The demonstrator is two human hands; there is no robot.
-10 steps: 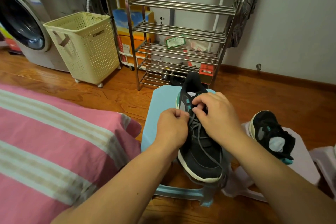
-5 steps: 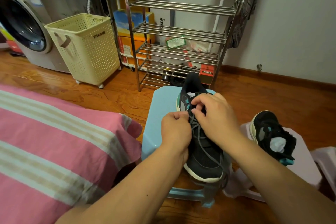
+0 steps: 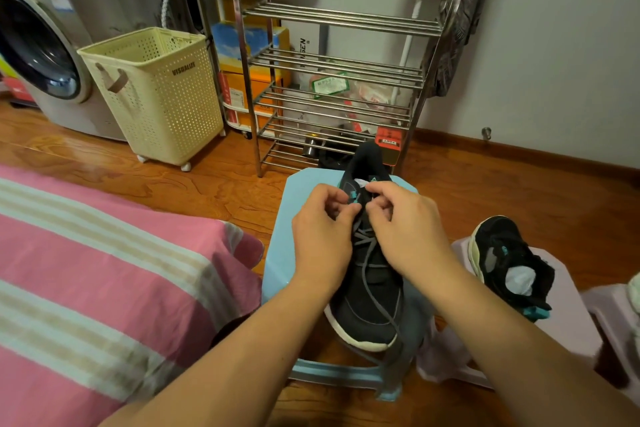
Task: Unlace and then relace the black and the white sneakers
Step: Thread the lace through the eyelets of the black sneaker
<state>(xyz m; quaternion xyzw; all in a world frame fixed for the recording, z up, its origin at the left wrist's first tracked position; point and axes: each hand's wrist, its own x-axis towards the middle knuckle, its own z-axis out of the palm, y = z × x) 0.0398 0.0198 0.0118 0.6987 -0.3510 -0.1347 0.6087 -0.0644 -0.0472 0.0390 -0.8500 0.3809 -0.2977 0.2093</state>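
A black sneaker (image 3: 372, 302) with a white sole and teal trim lies on a light blue stool (image 3: 294, 236), toe toward me. Its grey lace (image 3: 369, 274) runs loose down the front and hangs over the toe. My left hand (image 3: 320, 239) pinches the lace at the top left eyelets. My right hand (image 3: 405, 229) pinches the lace at the top right eyelets, close to the tongue. The second black sneaker (image 3: 509, 263) rests on a pale lilac stool (image 3: 568, 308) to the right.
A pink striped bedcover (image 3: 104, 288) fills the left foreground. Behind the stool stand a steel shoe rack (image 3: 332, 87), a cream laundry basket (image 3: 156, 94) and a washing machine (image 3: 38, 52). Another pale stool (image 3: 620, 322) sits at the far right edge.
Both hands have shifted up toward the top eyelets. My left hand has turned so its fingertips pinch the lace beside my right hand.
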